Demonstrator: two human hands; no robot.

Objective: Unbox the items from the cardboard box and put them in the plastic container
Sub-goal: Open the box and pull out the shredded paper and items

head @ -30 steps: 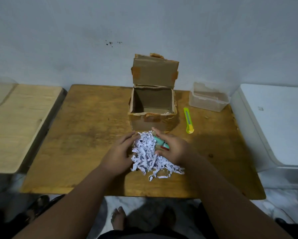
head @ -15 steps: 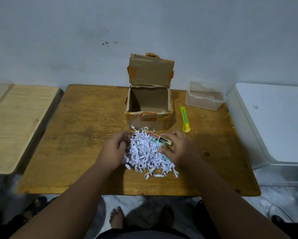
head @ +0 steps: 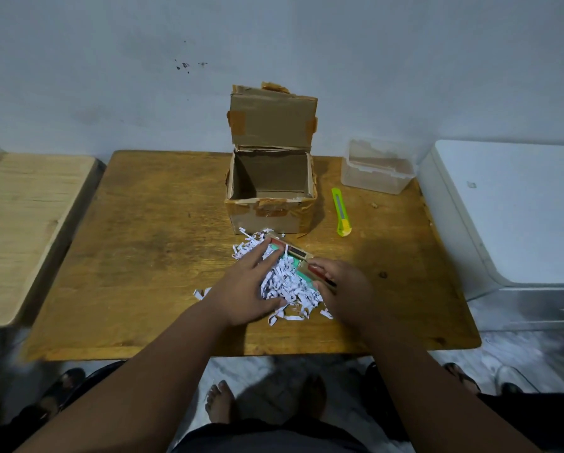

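Observation:
The cardboard box (head: pixel 270 204) stands open on the wooden table (head: pixel 136 243), lid up, with nothing visible inside. In front of it lies a heap of white shredded paper (head: pixel 287 282). A small green and tan packet (head: pixel 295 256) sticks out of the heap. My left hand (head: pixel 248 286) lies flat on the paper with fingers spread, touching the packet's far end. My right hand (head: pixel 342 286) grips the packet's near end at the heap's right side. The clear plastic container (head: pixel 377 170) sits at the table's back right, holding nothing I can see.
A yellow-green utility knife (head: pixel 341 212) lies right of the box. A white appliance (head: pixel 516 210) stands beside the table on the right, and a lighter wooden table (head: pixel 22 223) on the left. Bare feet and sandals show below the table's front edge.
My left hand has slid from the heap's left side onto the top of the paper, reaching the packet. More of the packet shows. My right hand stays on its near end.

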